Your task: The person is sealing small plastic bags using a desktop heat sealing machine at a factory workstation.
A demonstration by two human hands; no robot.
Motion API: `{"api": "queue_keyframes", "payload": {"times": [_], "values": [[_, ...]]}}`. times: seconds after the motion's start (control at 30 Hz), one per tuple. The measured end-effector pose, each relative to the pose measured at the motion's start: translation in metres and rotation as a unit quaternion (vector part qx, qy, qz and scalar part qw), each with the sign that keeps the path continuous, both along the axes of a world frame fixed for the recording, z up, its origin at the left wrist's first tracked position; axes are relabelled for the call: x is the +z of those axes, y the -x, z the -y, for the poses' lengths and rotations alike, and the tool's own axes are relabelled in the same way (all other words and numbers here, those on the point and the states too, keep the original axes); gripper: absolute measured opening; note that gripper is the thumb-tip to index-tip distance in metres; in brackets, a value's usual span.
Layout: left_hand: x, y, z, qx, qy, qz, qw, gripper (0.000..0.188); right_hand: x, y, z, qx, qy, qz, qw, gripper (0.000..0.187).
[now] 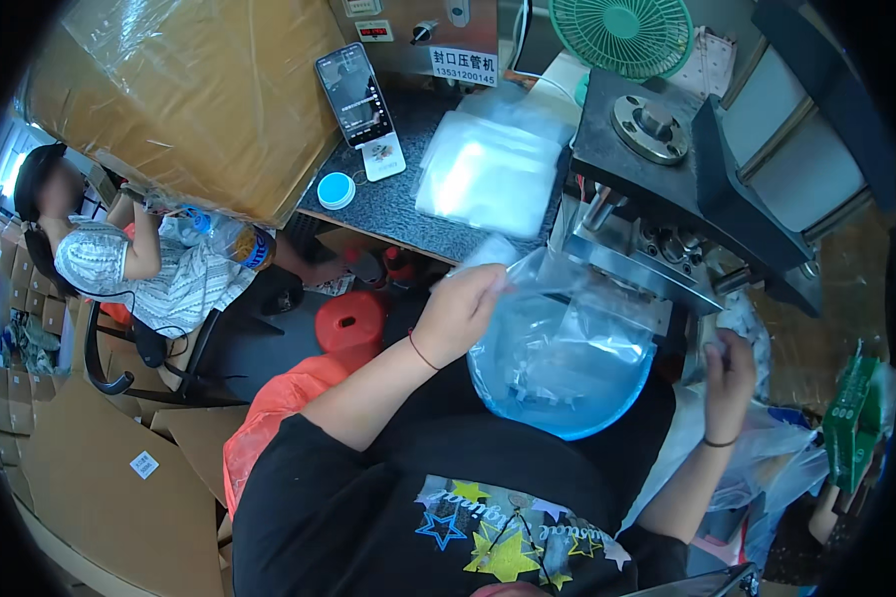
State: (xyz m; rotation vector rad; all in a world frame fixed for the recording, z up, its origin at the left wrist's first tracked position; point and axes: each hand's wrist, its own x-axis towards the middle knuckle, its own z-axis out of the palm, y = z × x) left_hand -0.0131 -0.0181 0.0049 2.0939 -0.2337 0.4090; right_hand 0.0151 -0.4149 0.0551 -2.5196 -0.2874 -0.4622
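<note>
My left hand [460,316] is closed in a pinch on a clear plastic bag [492,255], by the table's front edge. Below and right of it, a blue basin [571,428] sits on my lap with clear plastic pieces [558,368] inside. Above the basin stands a metal pressing machine [657,224], with clear film at its lower jaw. My right hand [730,376] is raised on the machine's right side, fingers loosely bent and apart, with nothing visible in them. A stack of clear plastic bags [483,179] lies on the dark tabletop [383,204].
A propped phone [355,95] and a round blue-lidded tub [336,190] stand on the table beside a large taped carton [189,90]. A green fan [622,35] is behind. Leftward are a red stool [348,320] and a seated person [144,249]. Plastic bags [767,458] hang at right.
</note>
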Motion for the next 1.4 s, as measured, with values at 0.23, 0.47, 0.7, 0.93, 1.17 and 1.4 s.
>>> {"api": "queue_keyframes", "payload": {"times": [0.23,0.47,0.7,0.93,1.17,1.4], "values": [[0.03,0.019,0.057,-0.18,-0.025,-0.169,0.969,0.014,0.023,0.02,-0.085,0.177,-0.19,-0.023,0.965,0.013],[0.004,0.026,0.09,-0.32,0.289,-0.338,0.837,0.027,0.031,0.015,-0.085,0.226,-0.079,-0.007,0.971,0.011],[-0.004,0.031,0.104,-0.389,0.367,-0.493,0.687,0.028,0.033,0.002,-0.054,0.318,-0.037,-0.09,0.943,0.023],[-0.007,-0.01,0.086,-0.271,0.403,-0.484,0.728,0.03,-0.015,-0.039,0.013,-0.041,0.21,-0.06,0.975,0.025],[-0.012,-0.036,0.082,-0.275,0.46,-0.471,0.701,0.03,-0.036,-0.037,0.024,-0.048,0.139,-0.004,0.989,0.029],[0.013,-0.068,-0.002,0.112,-0.134,0.068,0.982,0.057,-0.036,-0.027,0.026,-0.033,0.055,0.086,0.994,0.026]]}}
